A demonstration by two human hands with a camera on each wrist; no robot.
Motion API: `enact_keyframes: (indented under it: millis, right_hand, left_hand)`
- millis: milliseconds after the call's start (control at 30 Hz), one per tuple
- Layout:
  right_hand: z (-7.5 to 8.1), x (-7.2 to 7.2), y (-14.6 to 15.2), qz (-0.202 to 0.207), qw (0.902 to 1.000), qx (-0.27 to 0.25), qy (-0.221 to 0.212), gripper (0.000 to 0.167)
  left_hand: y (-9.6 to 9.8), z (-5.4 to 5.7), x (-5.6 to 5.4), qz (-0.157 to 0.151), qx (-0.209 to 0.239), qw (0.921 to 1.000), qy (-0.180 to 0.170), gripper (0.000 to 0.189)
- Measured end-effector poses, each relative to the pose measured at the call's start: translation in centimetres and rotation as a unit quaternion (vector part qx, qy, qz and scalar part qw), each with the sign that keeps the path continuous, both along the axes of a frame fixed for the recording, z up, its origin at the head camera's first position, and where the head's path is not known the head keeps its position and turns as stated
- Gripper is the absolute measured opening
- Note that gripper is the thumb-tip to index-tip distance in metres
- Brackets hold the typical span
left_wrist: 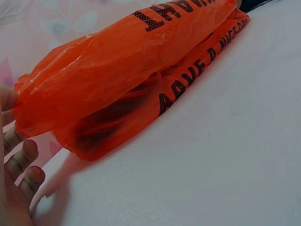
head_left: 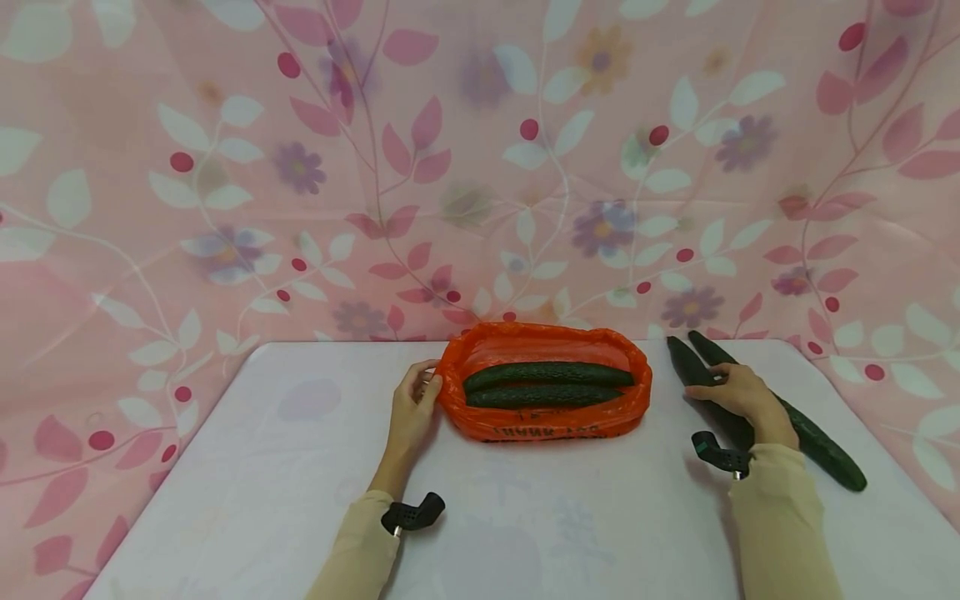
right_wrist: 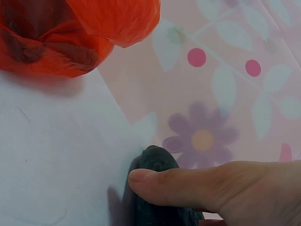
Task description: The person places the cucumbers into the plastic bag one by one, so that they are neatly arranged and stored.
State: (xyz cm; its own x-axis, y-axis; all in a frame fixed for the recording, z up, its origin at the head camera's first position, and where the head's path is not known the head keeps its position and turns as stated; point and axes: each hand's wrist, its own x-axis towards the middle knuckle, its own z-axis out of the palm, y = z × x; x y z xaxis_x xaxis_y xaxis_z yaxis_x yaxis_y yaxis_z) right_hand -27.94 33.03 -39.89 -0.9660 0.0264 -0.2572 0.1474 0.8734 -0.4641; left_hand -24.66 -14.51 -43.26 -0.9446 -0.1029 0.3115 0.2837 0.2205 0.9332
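An orange plastic bag (head_left: 543,427) with black lettering lies open at the far middle of the table. Two dark green cucumbers (head_left: 551,375) lie side by side inside it. At the bag's left end, my left hand (head_left: 412,408) pinches the rim between thumb and fingers; in the left wrist view the lower fingers curl beneath the plastic. To the right, my right hand (head_left: 744,398) grips a cucumber (head_left: 685,363) on the table, its thumb across the top near the far end. Another cucumber (head_left: 828,448) lies just right of that one, partly hidden by the hand.
A white cloth (head_left: 270,500) with a faint pattern covers the table. Behind the far edge hangs a pink floral curtain (head_left: 465,167). Each wrist wears a small black camera mount, the left one (head_left: 412,514) low over the cloth.
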Motion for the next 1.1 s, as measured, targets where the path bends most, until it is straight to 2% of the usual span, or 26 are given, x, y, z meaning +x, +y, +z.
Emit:
enact_keyframes:
  millis: [300, 600, 800, 900, 1100]
  right_hand:
    - [0.3, 0.0, 0.0, -0.020, 0.9995, -0.012, 0.021, 0.086]
    - [1.6, 0.5, -0.5, -0.043, 0.9927, -0.055, 0.098, 0.083]
    - [2.5, 0.8, -0.8, -0.070, 0.9779, -0.061, 0.188, 0.075]
    - [3.0, 1.0, -0.9, -0.094, 0.9694, -0.067, 0.217, 0.072]
    - [4.2, 1.2, -1.4, -0.145, 0.9458, -0.157, 0.244, 0.068]
  left_hand:
    - [0.0, -0.1, -0.1, 0.001, 0.002, 1.0000, -0.002, 0.028]
    - [-0.2, -0.4, -0.2, -0.004, 0.004, 1.0000, 0.006, 0.027]
    - [-0.1, -0.3, -0.2, -0.005, 0.007, 0.9999, 0.009, 0.028]
    - [-0.1, -0.3, -0.2, -0.007, 0.009, 0.9999, 0.007, 0.028]
    - [-0.1, -0.2, -0.2, -0.007, 0.010, 0.9999, 0.003, 0.028]
